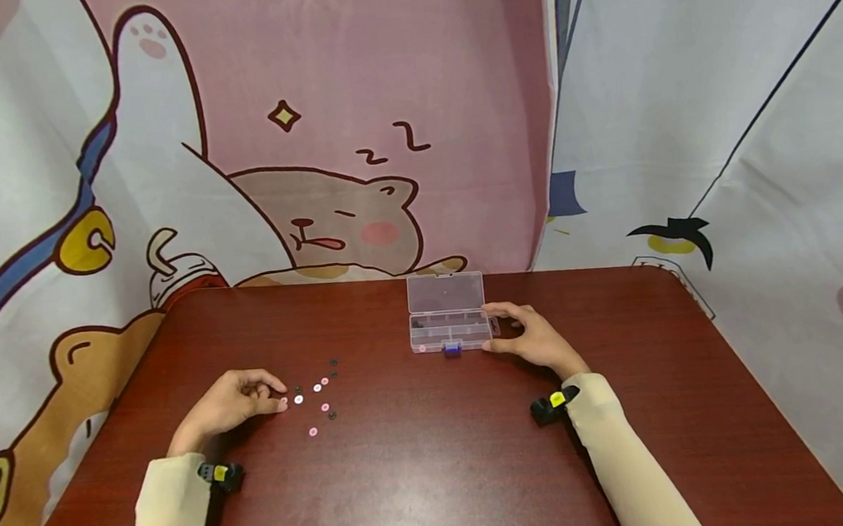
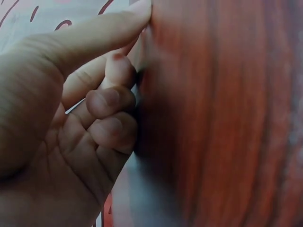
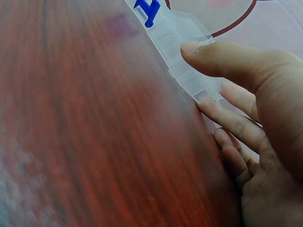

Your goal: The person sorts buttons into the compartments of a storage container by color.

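Note:
My left hand (image 1: 234, 403) is low over the table at the left, thumb and index fingertip pinching a small pink button (image 1: 284, 401). Its other fingers curl in toward the palm in the left wrist view. Beside those fingertips lie scattered buttons: white (image 1: 299, 399), pink (image 1: 313, 432) and dark (image 1: 332, 415). With thumb in front and fingers behind, my right hand (image 1: 537, 338) holds the right end of a clear plastic compartment box (image 1: 450, 331). The box stands with its lid (image 1: 445, 293) raised and a blue latch (image 1: 452, 350) at the front. A few small pieces lie in its left compartments.
The brown wooden table (image 1: 410, 481) runs back to a hanging cloth (image 1: 344, 69) with cartoon animals. A pale cloth (image 1: 753, 100) hangs on the right. Both sleeves carry a dark wrist device with a yellow mark.

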A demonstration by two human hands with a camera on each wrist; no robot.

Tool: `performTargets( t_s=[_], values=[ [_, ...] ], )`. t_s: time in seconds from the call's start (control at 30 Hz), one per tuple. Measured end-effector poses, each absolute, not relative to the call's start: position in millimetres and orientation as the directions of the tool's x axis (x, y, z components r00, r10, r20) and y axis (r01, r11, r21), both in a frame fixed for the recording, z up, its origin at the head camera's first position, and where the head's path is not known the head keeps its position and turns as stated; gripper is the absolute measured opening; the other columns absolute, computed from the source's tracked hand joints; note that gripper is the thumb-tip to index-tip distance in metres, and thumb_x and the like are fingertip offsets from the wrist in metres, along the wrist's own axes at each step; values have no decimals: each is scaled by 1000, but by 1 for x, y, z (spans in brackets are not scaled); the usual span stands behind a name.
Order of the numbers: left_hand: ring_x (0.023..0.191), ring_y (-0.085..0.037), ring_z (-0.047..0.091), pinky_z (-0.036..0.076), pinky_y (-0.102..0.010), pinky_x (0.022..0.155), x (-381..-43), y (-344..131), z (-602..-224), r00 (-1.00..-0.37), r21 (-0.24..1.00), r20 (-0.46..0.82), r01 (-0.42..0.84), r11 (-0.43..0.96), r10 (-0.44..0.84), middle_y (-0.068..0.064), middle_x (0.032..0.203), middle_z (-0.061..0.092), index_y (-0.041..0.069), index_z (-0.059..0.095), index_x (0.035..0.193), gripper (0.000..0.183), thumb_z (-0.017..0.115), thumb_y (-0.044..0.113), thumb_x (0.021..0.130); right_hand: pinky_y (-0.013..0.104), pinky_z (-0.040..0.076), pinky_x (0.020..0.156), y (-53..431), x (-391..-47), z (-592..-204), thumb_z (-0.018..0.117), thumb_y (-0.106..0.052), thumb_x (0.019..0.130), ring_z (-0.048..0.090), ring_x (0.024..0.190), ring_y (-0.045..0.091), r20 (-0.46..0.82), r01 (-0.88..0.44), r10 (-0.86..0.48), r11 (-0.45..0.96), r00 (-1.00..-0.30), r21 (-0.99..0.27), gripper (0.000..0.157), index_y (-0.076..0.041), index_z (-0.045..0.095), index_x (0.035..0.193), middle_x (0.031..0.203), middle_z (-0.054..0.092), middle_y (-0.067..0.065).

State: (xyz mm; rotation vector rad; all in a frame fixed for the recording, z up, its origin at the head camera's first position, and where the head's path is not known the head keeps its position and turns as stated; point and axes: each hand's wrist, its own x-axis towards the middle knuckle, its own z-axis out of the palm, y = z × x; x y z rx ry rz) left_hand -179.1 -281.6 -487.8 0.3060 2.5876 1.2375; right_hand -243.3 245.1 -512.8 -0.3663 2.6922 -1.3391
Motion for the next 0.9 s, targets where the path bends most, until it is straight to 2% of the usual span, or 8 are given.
performTargets(
  t_s=[0.23, 0.47, 0.7, 0.9],
  values=[
    [62, -8, 49, 41, -23, 58, -179, -282, -492, -953, 756, -157, 53, 653, 259, 0, 73, 56, 12, 78, 91, 12, 84, 22, 86, 51, 38, 110, 245, -243, -512, 87, -41, 81, 45, 130, 26, 6, -165, -264, 588, -965, -792, 69, -30, 58, 143, 143, 60, 1],
    [62, -8, 48, 40, -24, 56, -178, -281, -492, -958, 749, -145, 56, 660, 246, 0, 72, 56, 14, 79, 89, 10, 84, 22, 86, 51, 38, 109, 245, -243, -514, 87, -41, 82, 45, 131, 27, 16, -175, -270, 576, -963, -798, 69, -30, 58, 143, 144, 60, 0],
    [60, -8, 48, 40, -24, 55, -177, -280, -491, -960, 729, -132, 75, 680, 248, 0, 70, 63, 17, 80, 89, 10, 84, 25, 85, 51, 38, 110, 246, -244, -515, 88, -42, 80, 44, 131, 26, 8, -161, -259, 576, -966, -801, 68, -32, 58, 141, 143, 60, 0],
    [61, -7, 48, 40, -23, 56, -177, -280, -491, -963, 739, -123, 73, 670, 241, 1, 71, 57, 15, 80, 90, 11, 83, 25, 87, 50, 37, 110, 247, -244, -515, 88, -44, 80, 44, 132, 25, -1, -150, -257, 568, -966, -810, 68, -32, 59, 141, 142, 61, -1]
  ],
)
